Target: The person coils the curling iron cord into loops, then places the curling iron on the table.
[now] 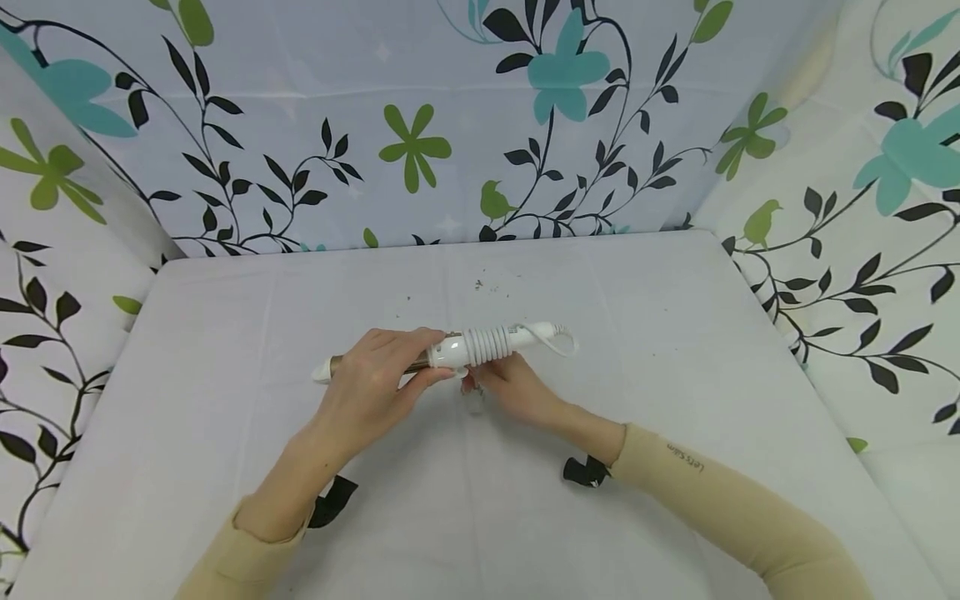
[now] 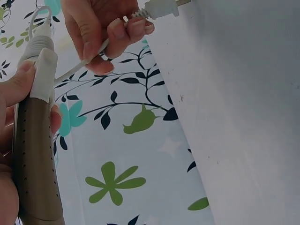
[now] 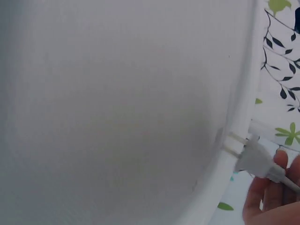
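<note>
Head view: left hand [image 1: 375,379] wraps the curling iron [image 1: 450,352] barrel above mid-table [image 1: 225,350]; right of it, right hand [image 1: 513,387] pinches the cord [image 2: 89,58] near its plug [image 3: 255,161]. Slack coils could probably unwind.

A pale grey table [image 1: 225,433] bears small dark specks [image 1: 477,285].

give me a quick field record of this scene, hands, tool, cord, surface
tool: curling iron, white handle, gold-brown barrel, held above the table
cord: white, coiled round the handle
left hand: grips the barrel
right hand: pinches the cord near the plug
surface: pale grey table
surround: floral curtain
</note>
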